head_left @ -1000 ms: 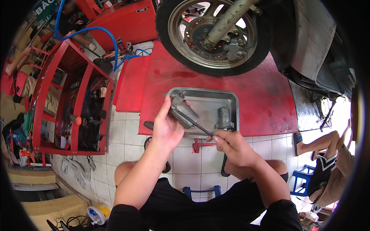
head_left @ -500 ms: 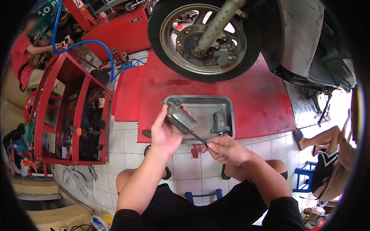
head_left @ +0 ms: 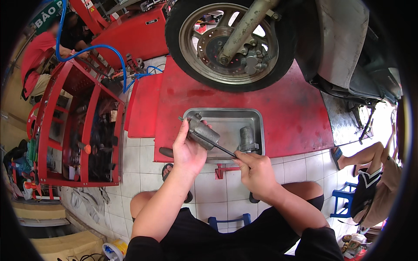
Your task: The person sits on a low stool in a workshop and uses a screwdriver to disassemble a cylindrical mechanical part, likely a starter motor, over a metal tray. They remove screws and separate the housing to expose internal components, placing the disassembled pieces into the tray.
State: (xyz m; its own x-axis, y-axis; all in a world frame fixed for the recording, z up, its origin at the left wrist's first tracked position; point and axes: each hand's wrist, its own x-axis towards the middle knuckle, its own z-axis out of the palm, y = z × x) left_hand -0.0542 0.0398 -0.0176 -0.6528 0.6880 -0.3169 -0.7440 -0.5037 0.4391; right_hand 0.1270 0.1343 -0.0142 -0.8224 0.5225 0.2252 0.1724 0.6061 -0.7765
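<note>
My left hand (head_left: 189, 152) holds a grey metal cylindrical part (head_left: 203, 135) with a flanged end, tilted over the left half of a steel tray (head_left: 226, 114). My right hand (head_left: 257, 172) pinches the lower end of a thin black rod or cable (head_left: 224, 149) that runs along the cylinder's side. A second grey cylindrical part (head_left: 246, 137) stands in the tray's right side, its base partly hidden by my right hand. The tray rests on a red metal platform (head_left: 296, 122) near its front edge.
A scooter's front wheel (head_left: 230, 78) hangs over the platform. A red tool trolley (head_left: 56, 130) stands left, with a blue hose (head_left: 113, 51) above it and a person (head_left: 35, 65) beyond. Another person's legs (head_left: 361, 158) and a blue stool (head_left: 342, 200) are at right.
The whole view has shifted a little since a second ago. My right fingers have changed their grip slightly on the rod; my left hand still holds the cylinder. The person at left shows more fully.
</note>
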